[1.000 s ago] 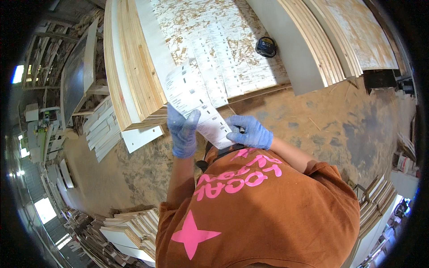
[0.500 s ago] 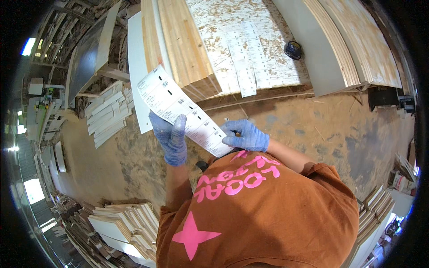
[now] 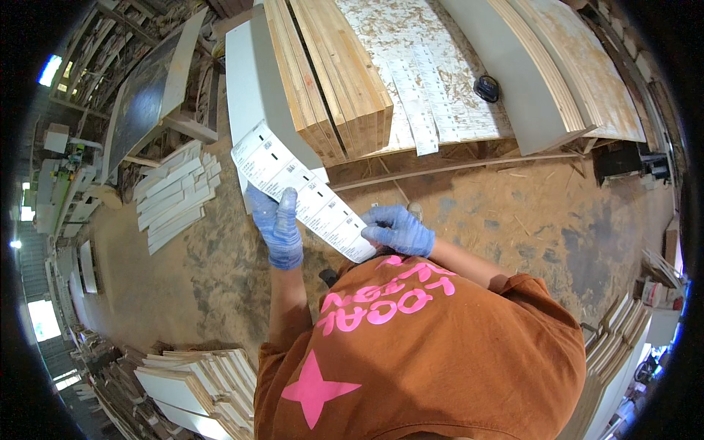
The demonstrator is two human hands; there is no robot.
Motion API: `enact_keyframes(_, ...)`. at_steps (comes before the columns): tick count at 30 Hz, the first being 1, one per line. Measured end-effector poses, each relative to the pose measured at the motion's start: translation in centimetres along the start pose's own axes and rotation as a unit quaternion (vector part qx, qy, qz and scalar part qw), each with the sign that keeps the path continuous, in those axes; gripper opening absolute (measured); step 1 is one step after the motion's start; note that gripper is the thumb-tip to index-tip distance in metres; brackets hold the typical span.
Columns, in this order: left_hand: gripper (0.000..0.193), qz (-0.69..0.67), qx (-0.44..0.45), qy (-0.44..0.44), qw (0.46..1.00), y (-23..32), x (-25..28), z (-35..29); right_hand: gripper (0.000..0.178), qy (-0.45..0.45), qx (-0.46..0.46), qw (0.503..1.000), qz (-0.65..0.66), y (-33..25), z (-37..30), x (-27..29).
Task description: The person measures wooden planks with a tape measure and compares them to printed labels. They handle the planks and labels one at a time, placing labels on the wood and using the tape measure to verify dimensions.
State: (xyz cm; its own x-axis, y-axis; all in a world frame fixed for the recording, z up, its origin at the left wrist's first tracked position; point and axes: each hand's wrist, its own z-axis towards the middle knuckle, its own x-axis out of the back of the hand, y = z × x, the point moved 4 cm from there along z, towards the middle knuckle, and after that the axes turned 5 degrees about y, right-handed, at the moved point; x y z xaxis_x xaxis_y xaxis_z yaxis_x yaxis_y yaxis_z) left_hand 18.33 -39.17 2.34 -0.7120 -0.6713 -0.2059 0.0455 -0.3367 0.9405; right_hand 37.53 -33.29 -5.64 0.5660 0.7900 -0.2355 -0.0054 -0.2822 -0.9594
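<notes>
Progress first. From my end, the label strip (image 3: 312,192) is up in both hands, one piece, printed side toward my camera. Rows look whole; I make out no gap where a label is missing, so I judge none of this piece used and all of it left. One loose strip (image 3: 413,110) and its twin (image 3: 437,89) lie flat at one o'clock on the worn white bench (image 3: 473,121), with neither hand on them. Whether those two are complete I cannot tell at this size.

Grip notes. Left grip (image 3: 277,227), blue-gloved, at nine o'clock: thumb pressed on the strip's lower-left edge, fingers folded behind it and partly hidden. Right grip (image 3: 400,229), blue-gloved, at three o'clock: thumb and fingertips drawn together, pinching the strip's near end by its right edge, as far as I can judge. Strip slants between them, far end toward ten o'clock, near end toward four, just beside the brown shirt (image 3: 440,337).

Surroundings: board stack (image 3: 341,81) at twelve o'clock, black tape measure (image 3: 486,89) between one and two, grey panel (image 3: 506,77) just past it, white offcuts (image 3: 176,194) on the floor between nine and ten
</notes>
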Motion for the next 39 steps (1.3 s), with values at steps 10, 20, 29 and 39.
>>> enact_keyframes(10,0.059,0.019,-0.019,0.032,0.999,0.6,3.3,0.0,0.023,-0.01,-0.028,0.999,-0.043,0.8,0.8,-2.6)
enact_keyframes(20,0.057,0.021,-0.026,0.025,0.999,1.1,3.0,0.2,0.024,-0.006,-0.04,0.998,-0.055,0.2,0.6,-2.6)
enact_keyframes(29,0.058,0.066,-0.062,0.015,0.996,0.5,0.5,1.7,0.023,0.015,-0.043,0.998,-0.054,-0.4,0.1,1.1)
enact_keyframes(39,0.076,0.09,-0.03,0.09,0.991,0.1,-5.0,3.2,0.024,-0.005,-0.053,0.995,-0.084,-2.5,1.7,6.5)
